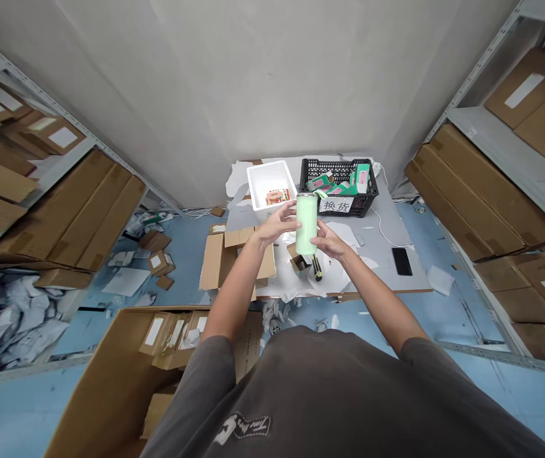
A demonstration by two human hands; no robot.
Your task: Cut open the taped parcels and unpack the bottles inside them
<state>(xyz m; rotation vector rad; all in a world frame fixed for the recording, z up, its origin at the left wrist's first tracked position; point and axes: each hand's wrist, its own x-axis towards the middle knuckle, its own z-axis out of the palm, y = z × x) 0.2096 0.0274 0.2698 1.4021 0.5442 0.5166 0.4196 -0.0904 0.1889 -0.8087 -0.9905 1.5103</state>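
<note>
A light green tumbler (pixel 306 226) with a silvery rim is held upright above the table (pixel 382 222). My left hand (pixel 278 224) grips its upper left side, fingers closed round it. Lower on the right side, my right hand (pixel 330 240) holds the same tumbler with its fingers. Beneath lie a small open cardboard box (pixel 298 259), white paper and a black and yellow cutter (pixel 318 268). Behind the tumbler stands a black crate (pixel 363 205) with green boxes, and a white bin (pixel 263 173) with small packets is to its left.
An open cardboard box (pixel 215 257) stands at the table's left, and a phone (pixel 402 261) lies at the right. A large carton (pixel 95 381) with boxes is at lower left. Shelves (pixel 506 140) flank both sides.
</note>
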